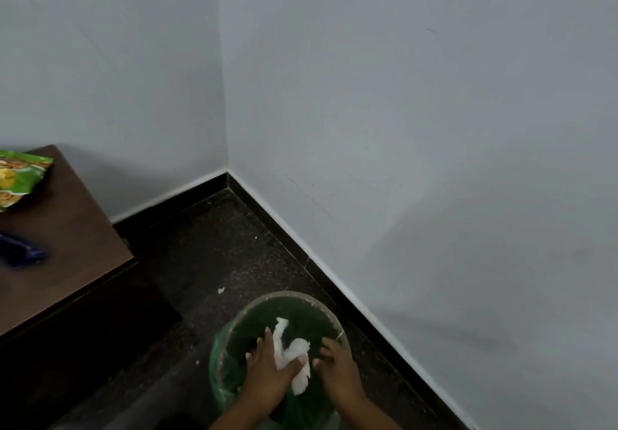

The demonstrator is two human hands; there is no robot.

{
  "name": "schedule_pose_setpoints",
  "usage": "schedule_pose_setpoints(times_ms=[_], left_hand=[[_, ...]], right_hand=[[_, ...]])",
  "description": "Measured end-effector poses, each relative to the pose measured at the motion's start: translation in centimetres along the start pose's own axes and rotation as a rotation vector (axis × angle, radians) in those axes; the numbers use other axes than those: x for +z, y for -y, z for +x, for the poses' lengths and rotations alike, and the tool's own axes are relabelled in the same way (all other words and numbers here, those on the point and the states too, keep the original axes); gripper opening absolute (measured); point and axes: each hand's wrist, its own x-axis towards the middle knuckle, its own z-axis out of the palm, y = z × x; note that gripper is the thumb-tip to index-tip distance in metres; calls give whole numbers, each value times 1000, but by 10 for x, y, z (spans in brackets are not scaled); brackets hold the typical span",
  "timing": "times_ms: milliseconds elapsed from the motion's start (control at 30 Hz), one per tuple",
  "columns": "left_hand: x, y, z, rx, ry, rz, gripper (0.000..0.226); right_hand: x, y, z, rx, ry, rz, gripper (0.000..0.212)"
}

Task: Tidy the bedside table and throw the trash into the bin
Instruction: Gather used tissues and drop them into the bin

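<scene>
Corner of a room here: plain grey walls point(401, 95), dark speckled floor point(207, 245) with a black skirting along the bottom of the walls. Brown desk point(77, 228) sits on the left, with a green snack packet point(20, 178) at its far end and some dark blue thing point(23, 254) nearer, too blurry to name. A little white scrap point(220, 290) lies on the floor just past the bin.

The bin point(331, 312) is near centre, round, with a green liner point(224, 356). Both hands are over its mouth. The left grip point(267, 369) has its thumb clamped over a crumpled white tissue point(297, 346), which hangs above the opening, long axis running far to near. The right grip point(337, 372) is curled right beside the tissue; can't tell if it's actually pinching it.
</scene>
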Motion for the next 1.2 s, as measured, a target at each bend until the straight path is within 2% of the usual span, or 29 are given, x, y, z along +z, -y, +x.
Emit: schedule_pose_setpoints(times_ms=[100,233,333,367,433,533,667,767,867,967,1067,1134,1200], left_hand=[[-1,-4,0,-47,35,-72,88],[-11,-10,-3,-10,-9,14,84],[-49,-21,-21,146,-66,-48,92],[-69,-27,-34,212,-102,-107,82],[-116,-30,-60,274,-201,-194,51],[-192,-12,-99,391,-389,-350,25],[-287,52,-153,433,-729,-527,17],[-352,108,-188,396,-983,-575,14],[-406,165,-205,265,-1235,-577,17],[-442,209,-203,103,-1322,-654,20],[-471,248,-192,-51,-1495,-562,20],[-493,270,-183,-162,-1478,-555,21],[-510,284,-172,-217,-1342,-589,31]], right_hand=[[-4,-2,-3,-55,-31,-32,43],[-9,18,-15,-109,-36,13,38],[-2,46,-24,-197,-56,28,32],[2,58,-28,-242,-50,16,30],[14,89,-39,-322,17,16,27],[45,145,-62,-484,185,-12,27],[115,213,-100,-666,442,-77,27],[187,249,-132,-785,609,-91,25],[278,275,-154,-874,728,-108,21],[377,294,-171,-983,759,-190,22],[466,309,-178,-1148,684,-265,26],[511,321,-180,-1253,618,-338,23],[543,329,-180,-1280,566,-439,17]])
